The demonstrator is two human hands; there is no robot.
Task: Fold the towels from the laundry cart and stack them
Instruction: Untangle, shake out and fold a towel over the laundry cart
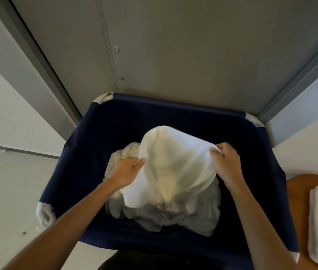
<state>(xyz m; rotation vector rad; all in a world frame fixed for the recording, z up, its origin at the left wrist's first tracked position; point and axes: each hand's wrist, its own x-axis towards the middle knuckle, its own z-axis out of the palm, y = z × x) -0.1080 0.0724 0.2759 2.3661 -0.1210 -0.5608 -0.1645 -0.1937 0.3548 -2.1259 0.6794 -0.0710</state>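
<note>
While left grip (127, 171) and right grip (225, 160) pinch it, white towel (173, 164) over cart (95, 133).

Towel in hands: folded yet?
Unfolded. The white towel hangs bunched between left hand and right hand, over the laundry cart.

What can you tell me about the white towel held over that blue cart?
The white terry-cloth towel is unfolded and bunched in loose folds, humped at its far side. The left hand grips its left edge and the right hand pinches its right edge, holding it over the navy fabric laundry cart. Its lower part reaches the crumpled pale laundry pile beneath.
</note>
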